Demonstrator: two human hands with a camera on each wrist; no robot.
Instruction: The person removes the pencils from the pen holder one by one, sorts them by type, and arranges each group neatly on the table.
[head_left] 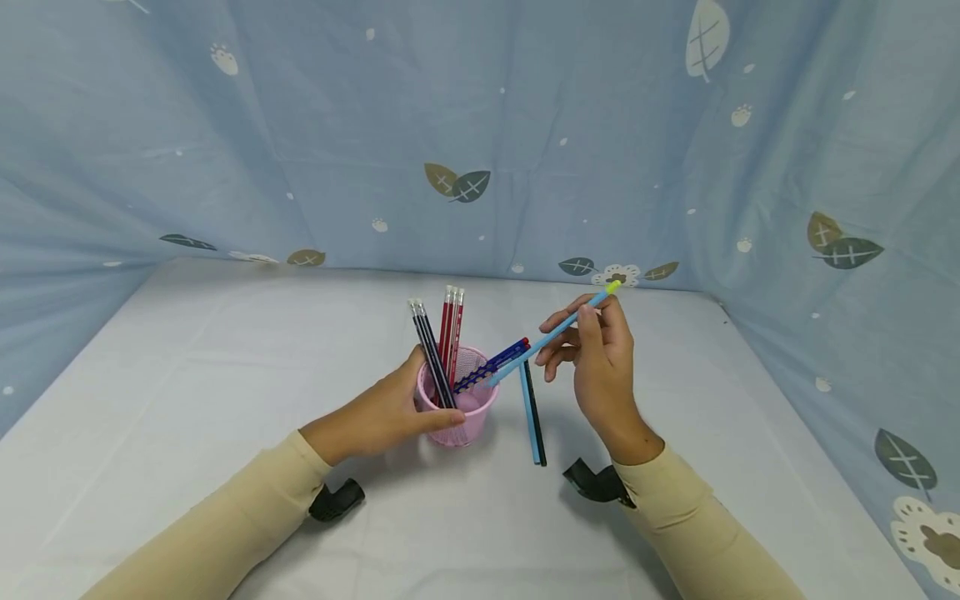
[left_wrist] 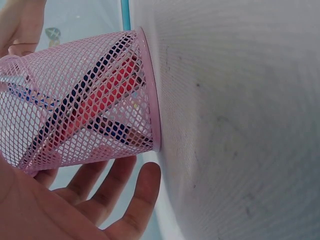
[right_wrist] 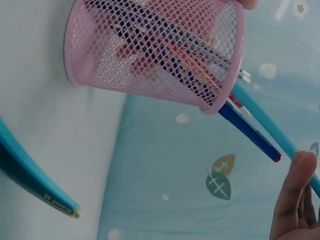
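Light-blue pencil [head_left: 551, 337] at the mouth of the pink mesh cup [head_left: 467, 430]
Our left hand [head_left: 390, 412] curls round the cup; our right hand [head_left: 603, 358] pinches the pencil near its yellow end, the other fingers loose; we would do best to steady the cup, tip the pencil more upright and let it slide past the dark-blue pencils [head_left: 491, 365] without snagging the mesh.

A blue curtain [head_left: 600, 75], printed with leaves [head_left: 470, 187] and flowers [head_left: 932, 540], surrounds the white bench [head_left: 225, 358] behind and at both sides.
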